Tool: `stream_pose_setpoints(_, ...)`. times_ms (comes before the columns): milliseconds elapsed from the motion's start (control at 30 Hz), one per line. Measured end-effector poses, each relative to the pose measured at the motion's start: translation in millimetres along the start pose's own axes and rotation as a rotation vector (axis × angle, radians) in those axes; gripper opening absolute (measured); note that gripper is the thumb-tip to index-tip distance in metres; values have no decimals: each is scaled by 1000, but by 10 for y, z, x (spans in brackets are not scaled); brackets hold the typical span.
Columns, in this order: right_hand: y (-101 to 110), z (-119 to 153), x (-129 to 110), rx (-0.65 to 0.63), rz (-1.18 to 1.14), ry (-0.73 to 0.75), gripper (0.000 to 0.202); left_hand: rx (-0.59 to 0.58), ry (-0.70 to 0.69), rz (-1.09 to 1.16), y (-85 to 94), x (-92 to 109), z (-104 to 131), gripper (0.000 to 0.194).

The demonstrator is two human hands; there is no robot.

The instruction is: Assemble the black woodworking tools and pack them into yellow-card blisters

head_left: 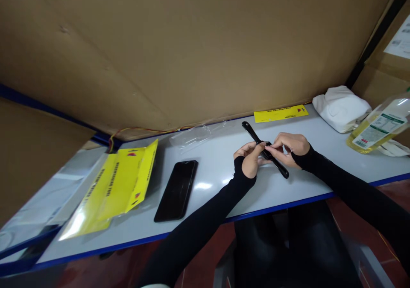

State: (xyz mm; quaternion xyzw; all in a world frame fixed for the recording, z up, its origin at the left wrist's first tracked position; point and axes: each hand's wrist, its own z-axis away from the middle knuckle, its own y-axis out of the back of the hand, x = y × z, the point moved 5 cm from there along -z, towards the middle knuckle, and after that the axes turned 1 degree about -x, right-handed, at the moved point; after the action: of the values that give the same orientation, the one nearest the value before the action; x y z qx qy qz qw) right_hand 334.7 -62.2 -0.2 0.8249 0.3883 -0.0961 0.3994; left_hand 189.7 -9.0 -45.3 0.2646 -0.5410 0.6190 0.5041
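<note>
A black tool with two long handles (280,167) is held slantwise above the white table, right of centre. Around its middle part is my left hand (251,158), closed, with the thumb on top. Pinched fingers of my right hand (286,148) touch the same middle part from the right side. One handle end with a hole points up and left, the other points down and right. Fingers cover much of the tool's centre, so its details are hidden.
Yellow printed cards (123,181) lie at the left, beside a black phone (177,190). Clear plastic packaging (195,136) and another yellow card (281,114) are near the back edge. At the right are a white cloth bundle (340,108) and a bottle of yellow liquid (378,130).
</note>
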Motion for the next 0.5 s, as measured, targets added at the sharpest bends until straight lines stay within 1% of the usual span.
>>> stream_pose_setpoints(67, -23, -8, -29, 47, 17, -38, 33, 3, -19, -8, 2, -4, 0, 42)
stream_pose_setpoints(167, -65, 2, 3, 115, -43, -203, 40, 8, -78, -28, 1, 0, 1, 41)
stream_pose_setpoints(233, -73, 22, 56, 120, -135, -330, 38, 7, -111, -36, -1, 0, -3, 42)
stream_pose_setpoints(267, -60, 27, 70, 115, -185, -360, 31, 8, -125, -35, 0, 1, -6, 42)
stream_pose_setpoints(300, -37, 24, 70, 102, -227, -355, 22, 9, -135, -35, 3, 1, -11, 42)
stream_pose_setpoints(333, -2, 13, 55, 85, -256, -316, 14, 10, -139, -34, 7, 0, -17, 42)
stream_pose_setpoints(400, 82, -18, -6, 44, -257, -175, 26, 14, -136, -33, 19, -5, -30, 41)
stream_pose_setpoints(433, 122, -30, -38, 25, -230, -100, 27, 10, -130, -33, 23, -9, -36, 40)
stream_pose_setpoints(467, 155, -38, -63, 10, -191, -37, 23, 7, -124, -31, 27, -12, -40, 40)
stream_pose_setpoints(500, 179, -42, -78, -1, -147, 11, 15, 2, -118, -26, 29, -16, -42, 39)
